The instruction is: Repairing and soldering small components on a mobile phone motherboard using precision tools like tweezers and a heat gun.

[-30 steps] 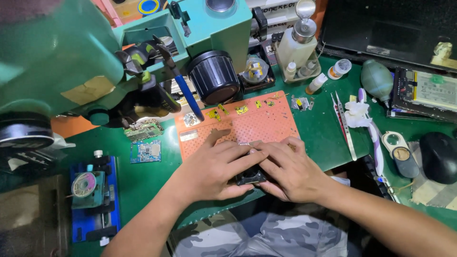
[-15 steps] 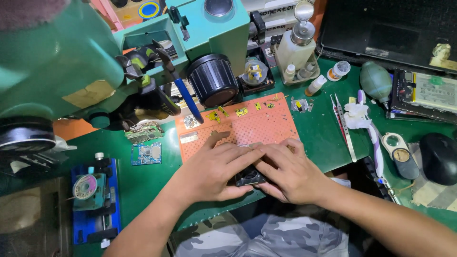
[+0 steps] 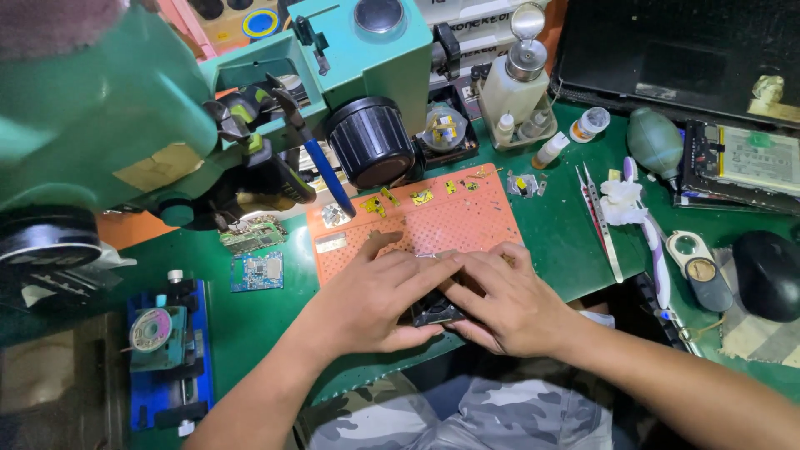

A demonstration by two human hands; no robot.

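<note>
Both hands (image 3: 442, 296) cover small dark device (image 3: 433, 311); grip unclear.

Two hands, left hand (image 3: 371, 300) and right hand (image 3: 504, 300), one orange perforated mat (image 3: 450, 225), two loose circuit boards (image 3: 257, 271), one pair of tweezers (image 3: 600, 221), one black computer mouse (image 3: 768, 273), one green rubber air blower (image 3: 657, 143), one blue-handled pliers (image 3: 321, 162)
</note>
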